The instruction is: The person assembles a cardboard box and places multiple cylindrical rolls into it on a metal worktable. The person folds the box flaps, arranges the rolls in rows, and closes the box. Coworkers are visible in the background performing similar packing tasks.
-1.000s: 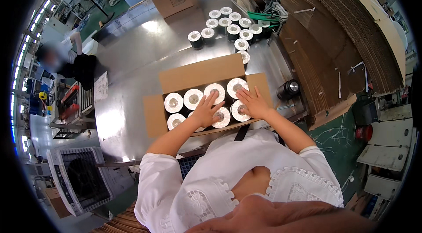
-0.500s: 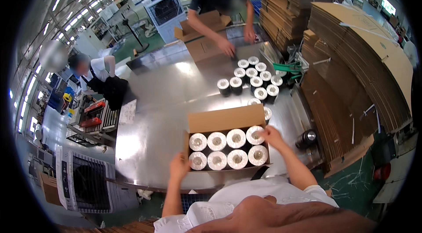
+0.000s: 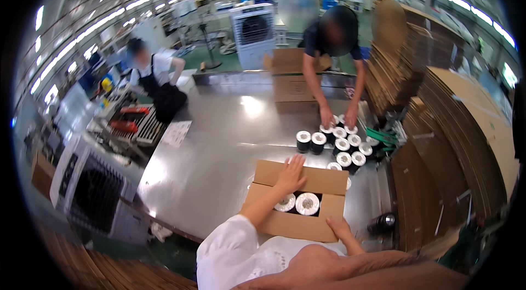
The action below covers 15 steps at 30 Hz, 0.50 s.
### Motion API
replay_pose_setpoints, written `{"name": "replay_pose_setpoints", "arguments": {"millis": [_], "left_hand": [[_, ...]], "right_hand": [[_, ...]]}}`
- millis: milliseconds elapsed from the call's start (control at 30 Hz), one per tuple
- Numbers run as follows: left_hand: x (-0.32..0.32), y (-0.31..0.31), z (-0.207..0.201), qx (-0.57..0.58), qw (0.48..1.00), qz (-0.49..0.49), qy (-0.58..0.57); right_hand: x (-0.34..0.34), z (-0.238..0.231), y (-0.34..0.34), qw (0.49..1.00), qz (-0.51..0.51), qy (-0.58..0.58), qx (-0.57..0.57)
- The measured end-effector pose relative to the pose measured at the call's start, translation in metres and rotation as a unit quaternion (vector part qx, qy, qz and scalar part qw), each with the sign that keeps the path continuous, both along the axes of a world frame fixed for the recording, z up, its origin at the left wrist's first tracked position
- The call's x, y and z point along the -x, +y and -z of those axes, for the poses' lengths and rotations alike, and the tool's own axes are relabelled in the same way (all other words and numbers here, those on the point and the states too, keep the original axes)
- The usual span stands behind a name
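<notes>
A brown cardboard box (image 3: 285, 224) stands on the steel table in front of me, its flaps partly folded in. Through the gap I see two white-topped rolls (image 3: 307, 203) packed inside. My left hand (image 3: 290, 175) lies flat with fingers spread on the far flap. My right hand (image 3: 338, 228) holds the right end of the near flap, which covers the front row.
Several loose rolls (image 3: 342, 147) stand beyond the box, and a co-worker's hands (image 3: 329, 119) rest on them, with another box (image 3: 293, 90) behind. A black roll (image 3: 381, 223) sits at the right. Flat cardboard stacks (image 3: 460, 131) line the right; an air cooler (image 3: 87, 191) stands at the left.
The view has tilted up and away. Both hands left the roll tops; the near flap came over the front row, and my left hand moved onto the far flap.
</notes>
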<state>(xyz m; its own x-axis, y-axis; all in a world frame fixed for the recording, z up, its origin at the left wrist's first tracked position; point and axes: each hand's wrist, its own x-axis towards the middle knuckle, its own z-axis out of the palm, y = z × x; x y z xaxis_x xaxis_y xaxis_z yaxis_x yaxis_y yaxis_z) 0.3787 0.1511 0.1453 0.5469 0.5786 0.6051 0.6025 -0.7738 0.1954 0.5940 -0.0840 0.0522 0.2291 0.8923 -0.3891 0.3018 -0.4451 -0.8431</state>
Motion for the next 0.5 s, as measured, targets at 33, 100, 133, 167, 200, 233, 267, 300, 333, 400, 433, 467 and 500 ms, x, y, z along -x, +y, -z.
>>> {"name": "replay_pose_setpoints", "arguments": {"millis": [33,100,133,167,200,233,267,300,333,400,433,467,500], "left_hand": [[-0.011,0.009,-0.006,0.065,0.997,-0.019,0.036],[-0.013,0.014,-0.005,0.211,0.97,-0.044,0.11],[-0.005,0.001,-0.008,0.234,0.966,-0.033,0.105],[0.002,-0.022,-0.01,0.256,0.961,-0.021,0.099],[0.008,-0.046,-0.014,0.275,0.956,-0.007,0.097],[0.021,-0.078,-0.009,0.257,0.966,-0.003,0.029],[0.033,-0.111,0.005,0.233,0.972,0.002,-0.04],[0.039,-0.139,0.027,0.18,0.984,-0.004,0.013],[0.043,-0.158,0.041,0.13,0.989,-0.009,0.063],[0.048,-0.178,0.016,0.18,0.98,-0.059,0.069],[0.051,-0.179,0.005,0.2,0.973,-0.084,0.072],[0.064,-0.169,0.007,0.208,0.968,-0.101,0.098],[0.086,-0.15,0.015,0.215,0.962,-0.112,0.125]], "right_hand": [[0.001,-0.006,0.002,0.997,0.027,0.069,-0.004],[0.008,-0.009,-0.007,0.973,0.09,0.212,0.009],[0.01,-0.012,-0.007,0.959,0.11,0.261,0.024],[0.01,-0.017,-0.004,0.942,0.131,0.307,0.038],[0.014,-0.016,-0.002,0.92,0.156,0.356,0.052],[0.019,-0.013,0.004,0.919,0.121,0.372,0.047],[0.029,-0.014,0.012,0.906,0.096,0.408,0.058],[0.042,-0.017,0.021,0.89,0.073,0.444,0.069],[0.053,-0.022,0.027,0.875,0.052,0.474,0.083],[0.086,-0.03,0.037,0.857,0.004,0.492,0.153],[0.111,-0.057,0.043,0.874,-0.024,0.452,0.176],[0.124,-0.073,0.047,0.89,-0.051,0.407,0.201],[0.126,-0.077,0.051,0.873,-0.085,0.438,0.198]]}}
